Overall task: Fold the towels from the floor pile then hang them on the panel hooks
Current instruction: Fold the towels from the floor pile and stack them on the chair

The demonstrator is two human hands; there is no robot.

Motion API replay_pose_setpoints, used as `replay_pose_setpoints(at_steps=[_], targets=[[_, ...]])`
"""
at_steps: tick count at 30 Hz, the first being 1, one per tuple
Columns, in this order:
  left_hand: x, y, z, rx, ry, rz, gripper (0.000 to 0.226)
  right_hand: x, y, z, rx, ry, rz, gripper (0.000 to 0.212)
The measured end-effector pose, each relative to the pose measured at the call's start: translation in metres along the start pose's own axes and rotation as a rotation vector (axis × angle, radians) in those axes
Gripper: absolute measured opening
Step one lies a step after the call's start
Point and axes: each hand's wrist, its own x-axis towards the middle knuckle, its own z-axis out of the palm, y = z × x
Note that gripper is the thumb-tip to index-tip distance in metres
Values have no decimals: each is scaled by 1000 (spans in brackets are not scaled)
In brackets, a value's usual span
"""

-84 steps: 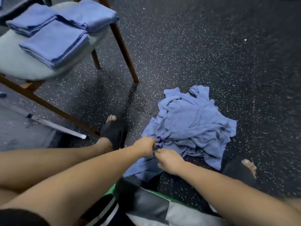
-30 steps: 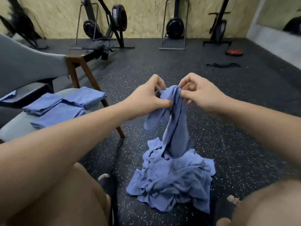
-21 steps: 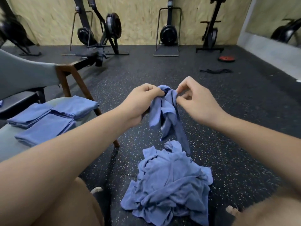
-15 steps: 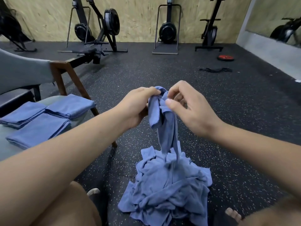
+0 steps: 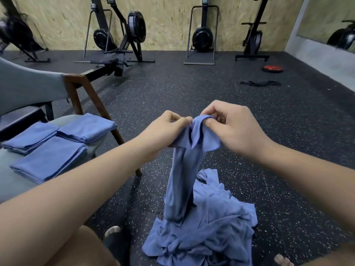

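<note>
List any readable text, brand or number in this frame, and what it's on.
None legible.
Pale lettering on the rowing machine, on its slanted leg: too blurred to read.
No print visible on the held towel, folded towels or red plate.

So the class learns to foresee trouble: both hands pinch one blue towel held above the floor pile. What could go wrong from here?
1. The towel hangs with its lower end seemingly in the pile, so lifting may drag others along.
2. The left hand and right hand pinch a bunched edge close together, perhaps not its corners, so the fold may turn out crooked.
</note>
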Motion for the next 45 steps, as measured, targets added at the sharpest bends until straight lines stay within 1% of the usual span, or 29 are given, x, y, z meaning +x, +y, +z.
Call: replay_pose_setpoints(at_steps=[2,4,7,10,12,16,19,22,25,29,31,34,35,37,38,40,42,44,45], targets=[[0,-6,-1,150,7,38,32,3,2,-2,-15,21,22,10],[-4,-3,-1,259,40,170,33,4,4,-3,-23,26,47,8],[-9,0,3,246,20,408,33,6,4,-4,5,43,85,6],[-14,-5,8,343,1,550,26,6,1,-8,24,65,96,7],[-13,-11,10,363,-6,561,20,7,-1,-14,12,73,85,8],[-6,-24,2,362,-40,491,20,10,3,-33,-71,111,63,8],[3,-32,-10,437,-29,485,19,10,10,-47,-127,127,64,7],[14,-38,-26,544,33,476,17,7,20,-56,-195,127,74,8],[21,-36,-40,643,108,482,9,4,32,-62,-274,101,85,7],[28,-30,-57,659,193,425,7,1,49,-72,-403,21,106,8],[28,-24,-64,603,235,397,9,0,53,-75,-437,-21,140,10],[31,-16,-69,427,274,354,15,2,52,-79,-450,-7,212,11],[33,-13,-71,328,271,343,16,3,51,-81,-431,18,246,12],[35,-2,-74,51,229,323,19,6,49,-86,-366,77,300,16],[36,4,-75,-64,220,308,21,7,48,-88,-298,110,316,19],[37,19,-76,-171,254,301,20,10,41,-90,-85,181,340,21],[40,31,-74,-216,320,312,20,12,28,-91,138,239,367,20],[43,35,-69,-228,373,330,21,13,15,-91,316,248,369,16],[42,33,-67,-222,391,345,21,14,9,-91,379,241,361,21]])
